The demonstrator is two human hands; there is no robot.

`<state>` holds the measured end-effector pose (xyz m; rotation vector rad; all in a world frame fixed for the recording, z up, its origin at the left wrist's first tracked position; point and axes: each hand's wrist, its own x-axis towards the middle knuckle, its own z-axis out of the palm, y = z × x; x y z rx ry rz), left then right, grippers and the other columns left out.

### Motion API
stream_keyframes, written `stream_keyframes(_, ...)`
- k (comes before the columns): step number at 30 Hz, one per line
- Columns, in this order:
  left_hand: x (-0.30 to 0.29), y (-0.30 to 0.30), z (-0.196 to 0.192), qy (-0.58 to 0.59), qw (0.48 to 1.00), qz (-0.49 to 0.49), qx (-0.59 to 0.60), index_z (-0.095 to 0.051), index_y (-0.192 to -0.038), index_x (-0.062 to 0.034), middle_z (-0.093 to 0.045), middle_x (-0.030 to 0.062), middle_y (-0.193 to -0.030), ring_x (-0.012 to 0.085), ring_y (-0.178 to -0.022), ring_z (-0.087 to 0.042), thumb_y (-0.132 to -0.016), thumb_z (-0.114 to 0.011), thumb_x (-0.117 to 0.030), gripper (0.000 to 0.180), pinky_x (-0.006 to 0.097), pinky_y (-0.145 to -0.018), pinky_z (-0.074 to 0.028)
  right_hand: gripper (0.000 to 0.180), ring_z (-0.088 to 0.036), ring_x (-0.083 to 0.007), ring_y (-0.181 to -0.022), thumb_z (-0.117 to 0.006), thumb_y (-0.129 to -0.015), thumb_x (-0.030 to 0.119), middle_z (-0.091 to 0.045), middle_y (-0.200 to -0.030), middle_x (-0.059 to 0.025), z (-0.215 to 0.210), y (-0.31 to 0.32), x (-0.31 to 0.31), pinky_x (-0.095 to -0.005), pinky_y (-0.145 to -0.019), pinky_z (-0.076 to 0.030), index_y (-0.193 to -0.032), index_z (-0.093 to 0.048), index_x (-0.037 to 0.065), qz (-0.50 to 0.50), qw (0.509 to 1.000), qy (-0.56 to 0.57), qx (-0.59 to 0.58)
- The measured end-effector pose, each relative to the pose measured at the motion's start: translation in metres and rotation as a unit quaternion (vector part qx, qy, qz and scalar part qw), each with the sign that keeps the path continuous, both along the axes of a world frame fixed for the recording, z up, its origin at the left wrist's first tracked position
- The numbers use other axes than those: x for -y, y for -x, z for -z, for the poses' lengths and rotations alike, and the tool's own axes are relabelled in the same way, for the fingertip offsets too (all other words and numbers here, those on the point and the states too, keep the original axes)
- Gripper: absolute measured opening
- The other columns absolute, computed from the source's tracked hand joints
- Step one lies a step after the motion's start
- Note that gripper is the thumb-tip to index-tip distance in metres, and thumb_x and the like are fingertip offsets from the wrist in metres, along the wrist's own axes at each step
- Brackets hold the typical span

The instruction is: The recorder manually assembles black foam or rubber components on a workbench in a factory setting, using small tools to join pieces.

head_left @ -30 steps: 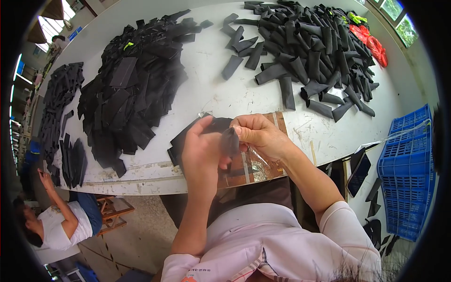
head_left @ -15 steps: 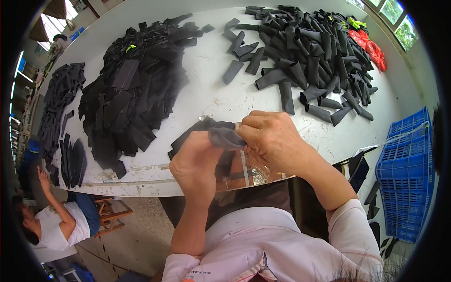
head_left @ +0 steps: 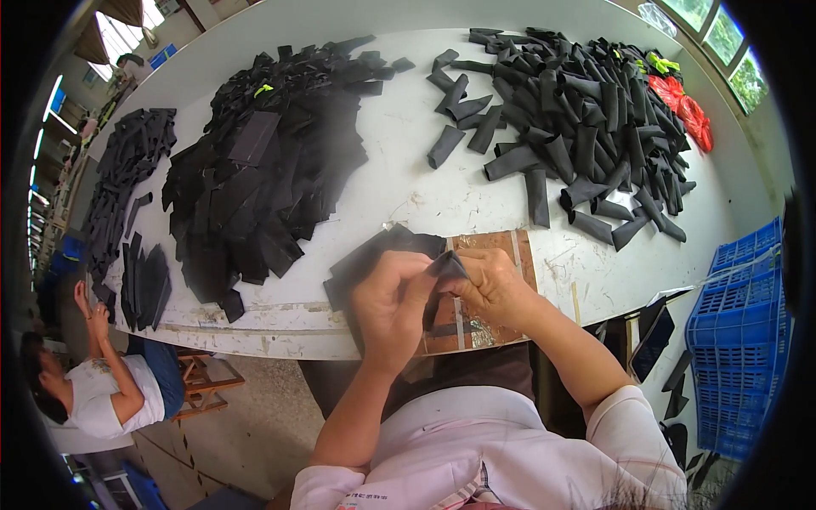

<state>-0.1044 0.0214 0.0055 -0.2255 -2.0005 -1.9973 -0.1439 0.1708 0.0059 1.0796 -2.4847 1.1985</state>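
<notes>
Between both hands, above the table's near edge, a small black fabric piece (head_left: 449, 267) is pinched and bent. My left hand (head_left: 389, 297) is closed on its left side, thumb toward the right. On the other side my right hand (head_left: 491, 285) grips it with curled fingers. Beneath the hands lies a brown board (head_left: 520, 255) with pale strips, set on the white table (head_left: 399, 187). Some flat black pieces (head_left: 361, 262) rest on the table just beyond and left of my left hand. Much of the held piece is hidden by my fingers.
A heap of flat black pieces (head_left: 263, 183) spreads over the left of the table. Rolled black tubes (head_left: 586, 119) pile up at the far right, beside a red plastic bag (head_left: 682, 110). Blue crates (head_left: 735, 340) stand at right. Another person (head_left: 115, 382) sits at lower left.
Both hands have come closer together and the black fabric piece is now folded more tightly between them. The whole view has shifted slightly, and more of the brown board shows.
</notes>
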Motion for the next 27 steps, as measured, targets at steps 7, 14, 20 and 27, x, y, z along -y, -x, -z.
stream_keyframes(7,-0.011,0.008,-0.011,-0.015,0.995,0.061,-0.078,-0.052,-0.095,0.0042,-0.056,0.0115,-0.096,0.0138,-0.086,-0.053,-0.077,-0.057,-0.001,0.019,0.025,-0.077,-0.041,0.014,-0.05,-0.029,-0.052,-0.058,-0.07,0.007,-0.05,-0.063,-0.0136,0.008,0.0,-0.005,-0.0368,-0.047,-0.04,-0.061,-0.049,0.0,-0.023,1.0,0.01,0.012)
stream_keyframes(14,-0.005,0.022,-0.03,0.102,0.988,0.082,-0.084,-0.052,-0.08,0.0032,-0.051,0.0124,-0.071,0.0211,-0.056,-0.049,-0.077,-0.061,-0.016,0.021,0.028,-0.054,-0.039,0.022,-0.048,-0.0228,-0.055,-0.053,-0.081,0.013,-0.051,-0.061,-0.0083,0.021,-0.009,-0.01,-0.0362,-0.069,-0.038,-0.062,-0.051,0.004,0.063,0.978,0.075,0.184)
stream_keyframes(20,-0.015,0.016,-0.004,0.055,0.995,0.063,-0.05,-0.051,-0.077,0.0029,-0.049,0.0139,-0.07,0.0273,-0.063,-0.049,-0.076,-0.059,-0.015,0.019,0.032,-0.056,-0.039,0.039,-0.039,-0.0067,-0.049,-0.051,-0.083,0.02,-0.044,-0.049,-0.0034,0.064,-0.008,-0.006,-0.0252,-0.046,-0.029,-0.051,-0.039,0.002,0.1,0.988,0.11,-0.029)
stream_keyframes(27,-0.025,0.003,0.02,0.004,0.992,-0.035,-0.118,-0.049,-0.08,0.0003,-0.048,0.0133,-0.072,0.0316,-0.073,-0.048,-0.077,-0.052,-0.008,0.009,0.037,-0.064,-0.039,0.04,-0.026,-0.0109,-0.044,-0.049,-0.084,0.017,-0.031,-0.044,-0.0044,0.065,-0.013,0.007,-0.0296,-0.042,-0.02,-0.052,-0.031,0.002,0.143,0.973,0.153,-0.097)
